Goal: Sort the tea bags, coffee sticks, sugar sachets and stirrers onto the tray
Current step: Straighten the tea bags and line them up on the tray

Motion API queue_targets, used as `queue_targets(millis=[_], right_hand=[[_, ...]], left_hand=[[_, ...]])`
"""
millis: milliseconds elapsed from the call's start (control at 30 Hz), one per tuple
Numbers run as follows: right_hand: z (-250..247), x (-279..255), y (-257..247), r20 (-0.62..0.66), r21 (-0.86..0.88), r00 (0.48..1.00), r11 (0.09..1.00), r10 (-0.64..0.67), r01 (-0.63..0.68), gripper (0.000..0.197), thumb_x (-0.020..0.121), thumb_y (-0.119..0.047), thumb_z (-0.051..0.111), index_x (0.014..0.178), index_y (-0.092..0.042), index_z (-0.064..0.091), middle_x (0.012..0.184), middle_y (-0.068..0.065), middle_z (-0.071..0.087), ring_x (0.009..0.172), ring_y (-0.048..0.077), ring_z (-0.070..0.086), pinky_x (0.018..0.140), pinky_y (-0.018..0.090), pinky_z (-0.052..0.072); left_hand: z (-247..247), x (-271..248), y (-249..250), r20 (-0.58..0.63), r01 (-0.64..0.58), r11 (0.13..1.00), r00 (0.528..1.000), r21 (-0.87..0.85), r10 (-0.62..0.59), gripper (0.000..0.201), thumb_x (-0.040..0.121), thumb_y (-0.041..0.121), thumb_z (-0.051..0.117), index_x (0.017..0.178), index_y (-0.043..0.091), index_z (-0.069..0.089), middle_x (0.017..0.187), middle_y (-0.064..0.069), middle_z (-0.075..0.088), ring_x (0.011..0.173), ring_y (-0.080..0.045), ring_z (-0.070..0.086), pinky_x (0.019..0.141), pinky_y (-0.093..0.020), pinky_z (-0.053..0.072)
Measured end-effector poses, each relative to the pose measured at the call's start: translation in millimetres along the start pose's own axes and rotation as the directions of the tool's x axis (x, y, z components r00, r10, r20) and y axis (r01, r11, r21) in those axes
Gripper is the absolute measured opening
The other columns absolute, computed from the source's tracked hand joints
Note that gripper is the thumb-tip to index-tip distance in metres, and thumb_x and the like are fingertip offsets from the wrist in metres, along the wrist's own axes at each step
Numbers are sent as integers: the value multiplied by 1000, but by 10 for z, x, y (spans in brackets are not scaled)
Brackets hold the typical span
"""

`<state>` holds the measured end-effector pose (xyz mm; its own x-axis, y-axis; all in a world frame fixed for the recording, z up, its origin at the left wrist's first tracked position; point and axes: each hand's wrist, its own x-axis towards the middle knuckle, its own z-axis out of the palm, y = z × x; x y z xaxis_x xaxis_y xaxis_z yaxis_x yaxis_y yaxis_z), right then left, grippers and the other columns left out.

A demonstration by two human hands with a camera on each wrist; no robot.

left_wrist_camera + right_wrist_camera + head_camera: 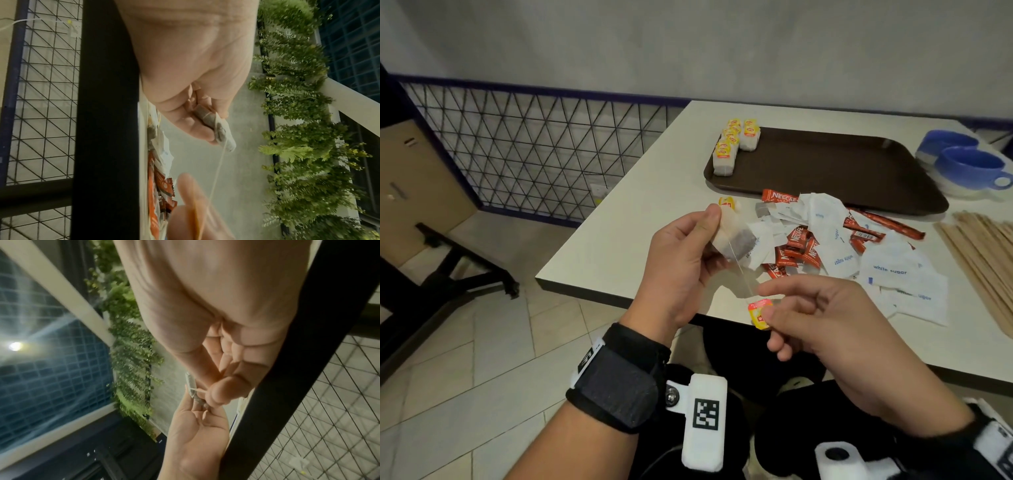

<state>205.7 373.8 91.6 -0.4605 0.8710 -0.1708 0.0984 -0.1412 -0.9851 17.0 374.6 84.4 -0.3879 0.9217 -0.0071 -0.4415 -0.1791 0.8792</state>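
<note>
My left hand (717, 236) grips a tea bag (736, 241) above the table's near left corner; the bag (222, 131) shows between thumb and fingers in the left wrist view. A taut string runs from it to its yellow-red tag (758, 310), which my right hand (765, 305) pinches. The brown tray (842, 171) lies further back, with several tea bags (734, 144) stacked in its far left corner. Red coffee sticks (799, 245) and white sugar sachets (890, 267) lie mixed in a pile in front of the tray. Wooden stirrers (983, 253) lie at the right.
Two blue cups (969, 161) stand right of the tray. Another tea bag's yellow tag (727, 202) lies on the white table (619, 253) behind my left thumb. A wire mesh fence (534, 150) and tiled floor are to the left of the table.
</note>
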Motion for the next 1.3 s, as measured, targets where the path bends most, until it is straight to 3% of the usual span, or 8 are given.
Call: queue_targets(millis=[233, 433, 567, 667, 867, 1033, 1167, 1300], right_hand=[[42, 62, -11, -104, 92, 993, 995, 56, -46, 19, 89, 3, 73, 106, -6, 72, 72, 19, 72, 62, 26, 70, 55, 27, 57], [54, 118, -41, -232, 243, 972, 970, 32, 26, 19, 91, 1, 72, 107, -7, 65, 78, 16, 75, 67, 26, 74, 61, 30, 62], [-8, 97, -95, -292, 307, 955, 939, -59, 152, 21, 90, -4, 72, 110, -9, 67, 84, 14, 77, 73, 25, 75, 64, 29, 62], [-21, 67, -145, -272, 320, 950, 917, -152, 238, 19, 86, -6, 72, 104, -8, 69, 85, 12, 77, 74, 25, 75, 60, 26, 60], [33, 50, -182, -237, 105, 891, 902, -386, 419, 15, 90, 0, 70, 102, -9, 68, 81, 12, 75, 69, 26, 74, 58, 31, 60], [14, 42, -219, -188, -153, 814, 835, -549, 528, 23, 89, -3, 75, 98, -23, 70, 85, 1, 76, 77, 19, 74, 68, 38, 62], [-19, 79, -212, -52, -254, 856, 835, -515, 488, 27, 90, -3, 76, 96, -29, 74, 90, 4, 75, 83, 24, 72, 76, 55, 61], [12, 93, -186, -52, -241, 879, 860, -474, 449, 26, 88, 0, 77, 95, -25, 74, 86, 4, 75, 80, 24, 73, 78, 54, 62]], left_hand=[[3, -19, 16, 50, 6, 1000, 999, -15, -6, 26, 95, 27, 64, 98, 3, 72, 99, -17, 69, 82, -22, 70, 65, -31, 59], [-13, -50, 64, 133, 31, 999, 991, -32, -27, 35, 85, 34, 66, 98, 2, 72, 104, -23, 65, 86, -25, 68, 62, -30, 59], [-16, -69, 62, 203, 58, 998, 977, 27, -63, 27, 88, 31, 68, 87, 5, 73, 95, -18, 67, 87, -25, 64, 61, -26, 56], [-7, -76, 51, 247, 41, 991, 966, 125, -72, 23, 90, 26, 72, 71, 12, 73, 75, -10, 61, 68, -15, 58, 55, -22, 51], [30, -94, 42, 331, 22, 975, 939, 220, -96, 29, 83, 26, 66, 55, 18, 70, 57, 6, 57, 55, -8, 53, 54, -21, 49], [28, -102, 31, 375, -13, 961, 922, 277, -96, 20, 84, 24, 66, 67, 16, 73, 56, 8, 61, 58, -7, 58, 57, -20, 50], [12, -85, 9, 352, -77, 927, 934, 368, -62, 25, 84, 30, 70, 82, 5, 77, 74, -6, 72, 72, -15, 64, 66, -25, 53], [16, -93, -8, 318, -108, 910, 948, 400, -27, 34, 84, 44, 71, 80, 11, 78, 77, -12, 70, 74, -20, 60, 72, -35, 48]])
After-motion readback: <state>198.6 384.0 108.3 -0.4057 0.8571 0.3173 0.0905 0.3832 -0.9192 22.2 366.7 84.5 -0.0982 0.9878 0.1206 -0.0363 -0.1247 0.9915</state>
